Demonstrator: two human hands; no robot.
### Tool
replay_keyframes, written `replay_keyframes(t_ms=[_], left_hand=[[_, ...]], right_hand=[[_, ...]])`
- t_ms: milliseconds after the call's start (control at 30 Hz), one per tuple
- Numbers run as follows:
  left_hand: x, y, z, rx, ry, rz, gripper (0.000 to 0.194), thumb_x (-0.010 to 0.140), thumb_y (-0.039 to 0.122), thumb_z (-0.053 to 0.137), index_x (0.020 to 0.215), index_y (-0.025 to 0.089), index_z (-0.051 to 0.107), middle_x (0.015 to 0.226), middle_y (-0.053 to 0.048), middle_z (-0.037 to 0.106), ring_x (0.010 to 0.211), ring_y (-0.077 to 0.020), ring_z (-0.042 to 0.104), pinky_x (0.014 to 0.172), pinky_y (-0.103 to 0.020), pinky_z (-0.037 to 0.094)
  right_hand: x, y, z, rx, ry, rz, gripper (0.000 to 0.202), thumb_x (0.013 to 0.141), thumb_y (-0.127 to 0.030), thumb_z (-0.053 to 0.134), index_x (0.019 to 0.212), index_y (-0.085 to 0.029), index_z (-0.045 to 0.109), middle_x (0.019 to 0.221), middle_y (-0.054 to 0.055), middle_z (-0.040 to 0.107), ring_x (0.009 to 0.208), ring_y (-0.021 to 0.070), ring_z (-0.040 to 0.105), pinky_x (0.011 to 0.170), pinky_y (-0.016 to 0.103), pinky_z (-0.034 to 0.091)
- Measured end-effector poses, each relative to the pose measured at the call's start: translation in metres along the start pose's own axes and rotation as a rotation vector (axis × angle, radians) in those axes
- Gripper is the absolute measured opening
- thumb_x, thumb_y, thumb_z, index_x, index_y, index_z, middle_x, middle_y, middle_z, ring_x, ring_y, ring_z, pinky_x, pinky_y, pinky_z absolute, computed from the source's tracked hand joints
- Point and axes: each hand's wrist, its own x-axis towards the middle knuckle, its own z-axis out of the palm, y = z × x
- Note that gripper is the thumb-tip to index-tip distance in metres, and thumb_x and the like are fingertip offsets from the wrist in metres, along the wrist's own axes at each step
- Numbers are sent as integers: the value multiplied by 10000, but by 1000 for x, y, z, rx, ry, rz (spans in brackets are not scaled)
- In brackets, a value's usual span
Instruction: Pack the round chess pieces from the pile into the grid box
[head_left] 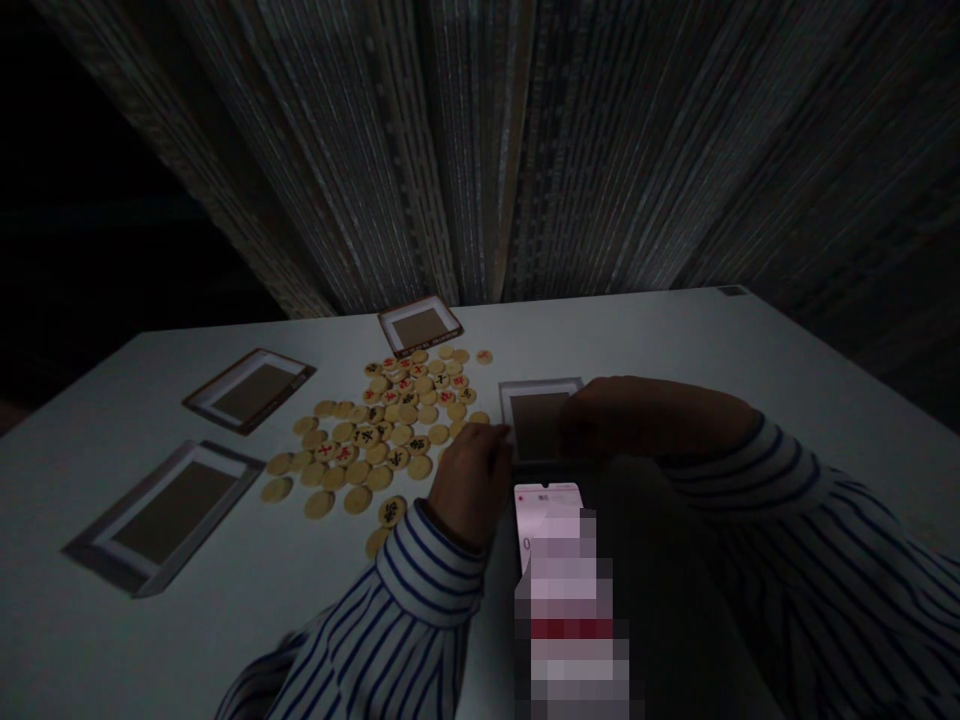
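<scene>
Leaning over the white table [675, 340], the person has both hands at a shallow tray [534, 420]. Left hand [469, 490] pinches its near-left corner; right hand [637, 415] covers the tray's right side, grip unclear. Wooden discs [382, 430] all lie loose at ten o'clock; three other trays look unfilled, so sorting looks barely begun.

On the table [675, 330] my left hand [469, 480] rests between the scattered game pieces [386, 420] to its left and a tray [540, 415] under my right hand [637, 415], phone [551, 520] nearest me, three more trays [169, 510] left.
</scene>
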Motion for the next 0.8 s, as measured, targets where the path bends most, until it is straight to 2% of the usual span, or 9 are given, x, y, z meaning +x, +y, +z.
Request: replay_keyframes(t_ms=[133,367,667,800], left_hand=[[0,1,-1,2,-19,-17,257,777,92,513,993,117,651,912,-96,664,865,-190,630,793,-319,520],[0,0,-1,-2,-22,-16,262,771,81,527,1001,106,650,911,-100,668,867,-194,635,793,-322,524],[0,1,-1,-4,0,3,261,760,67,540,991,102,656,895,-100,674,851,-197,643,778,-318,535],[0,1,0,-5,10,5,267,751,50,547,990,98,656,894,-101,674,851,-195,645,780,-313,536]], right_hand=[[0,6,-1,-84,37,70,236,747,-164,467,845,-178,680,807,75,682,631,152,591,555,262,393],[-2,11,-2,-299,192,222,291,826,-263,381,836,-171,657,750,90,662,591,167,575,509,278,351],[-2,13,1,-259,139,242,244,796,-207,432,886,-170,655,803,99,675,656,182,613,546,282,396],[-2,10,0,-251,106,247,244,781,-164,433,852,-152,667,789,106,679,636,172,611,540,275,402]])
